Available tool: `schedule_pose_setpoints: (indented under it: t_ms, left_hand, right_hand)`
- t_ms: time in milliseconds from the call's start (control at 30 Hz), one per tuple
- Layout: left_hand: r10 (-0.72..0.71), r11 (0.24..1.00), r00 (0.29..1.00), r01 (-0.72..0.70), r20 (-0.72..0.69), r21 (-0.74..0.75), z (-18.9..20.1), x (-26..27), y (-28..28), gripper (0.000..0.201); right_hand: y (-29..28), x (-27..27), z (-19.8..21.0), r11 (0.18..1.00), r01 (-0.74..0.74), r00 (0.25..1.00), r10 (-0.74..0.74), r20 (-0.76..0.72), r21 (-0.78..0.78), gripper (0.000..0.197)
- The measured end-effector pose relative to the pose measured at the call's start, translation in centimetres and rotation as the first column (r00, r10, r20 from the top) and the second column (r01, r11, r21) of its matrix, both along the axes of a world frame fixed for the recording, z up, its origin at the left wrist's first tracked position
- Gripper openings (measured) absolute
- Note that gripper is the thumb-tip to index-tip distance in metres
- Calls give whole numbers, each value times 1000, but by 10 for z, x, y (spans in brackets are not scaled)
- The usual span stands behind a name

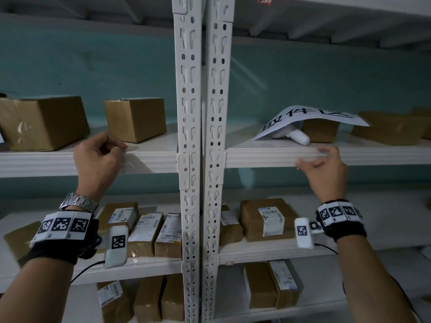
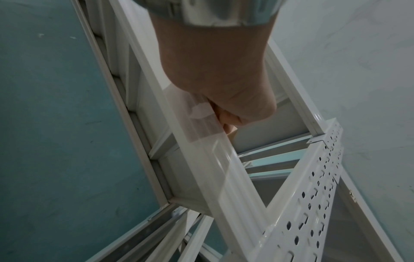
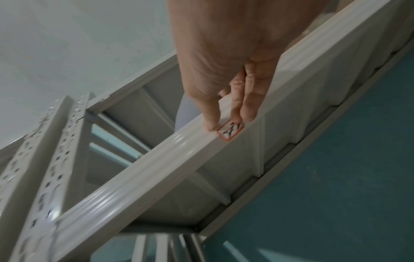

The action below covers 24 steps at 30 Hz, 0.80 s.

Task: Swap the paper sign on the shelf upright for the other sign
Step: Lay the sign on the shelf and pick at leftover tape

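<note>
Left hand (image 1: 98, 157): raised at the shelf edge (image 1: 149, 159), fingers curled, pinching clear tape (image 2: 201, 122).
Right hand (image 1: 323, 169): raised, fingers loose, holding nothing.
Paper sign (image 1: 310, 118): lying over a box (image 1: 320, 130) on the right shelf.

Upper left shelf: two plain cardboard boxes (image 1: 44, 122) (image 1: 136, 118) stand apart.
Upper right shelf: a small box (image 1: 320, 129), a white object (image 1: 296, 136) just beside it, flat cartons (image 1: 384, 130) further right.
Middle shelves: labelled parcels (image 1: 149, 234) (image 1: 268, 219) in rows.
Bottom shelves: more labelled parcels (image 1: 272, 284).
Wall: teal (image 1: 93, 66).
</note>
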<state>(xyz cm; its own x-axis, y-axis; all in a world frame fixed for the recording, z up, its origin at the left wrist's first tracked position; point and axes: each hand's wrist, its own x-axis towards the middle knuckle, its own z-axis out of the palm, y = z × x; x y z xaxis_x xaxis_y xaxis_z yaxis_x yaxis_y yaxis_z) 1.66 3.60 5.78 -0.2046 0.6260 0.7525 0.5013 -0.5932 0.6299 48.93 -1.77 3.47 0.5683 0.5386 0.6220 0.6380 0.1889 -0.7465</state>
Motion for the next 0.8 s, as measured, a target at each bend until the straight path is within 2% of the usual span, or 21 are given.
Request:
schedule_pose_setpoints:
  t_ms: [67,167,300,433,600,733,800]
  left_hand:
    - [19,1000,1000,-19,13,4,0,3,-1,20]
    - [31,999,999,-31,20,11,1,6,-2,23]
    - [13,1000,999,-13,40,-2,1,7,-4,22]
    - [31,1000,999,-31,25,1,0,6,-3,17]
    - [47,999,998,-46,38,-6,0,5,3,18]
    - [38,999,999,-39,31,13,-1,4,6,17]
    - [34,999,999,-34,30,19,-2,4,7,17]
  right_hand:
    - [2,-9,0,1000,-15,1000,16,20,-16,65]
    - [3,-9,1,1000,-24,999,25,38,-18,63]
    - [2,8,5,998,-54,997,55,48,-25,43]
    - [4,31,6,1000,-1,999,1,32,7,32]
    - [5,39,6,999,37,999,-37,-4,29,30]
    - [-1,30,7,1000,30,998,-30,48,6,45]
    - [-3,34,8,1000,19,999,-19,40,-6,42]
